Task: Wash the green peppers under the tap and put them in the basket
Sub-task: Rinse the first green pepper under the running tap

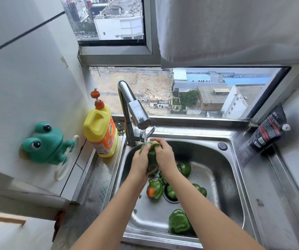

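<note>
Nearest the camera, one green pepper [179,221] lay at the sink's [235,179] front wall, others around the drain. Further in, the left hand [139,164] and right hand [165,156] held a pepper [152,156] under the tap [138,112], its long axis running toward and away from the camera, far end in the water stream. Fingers [156,141] of both hands were wrapped around it.
</note>
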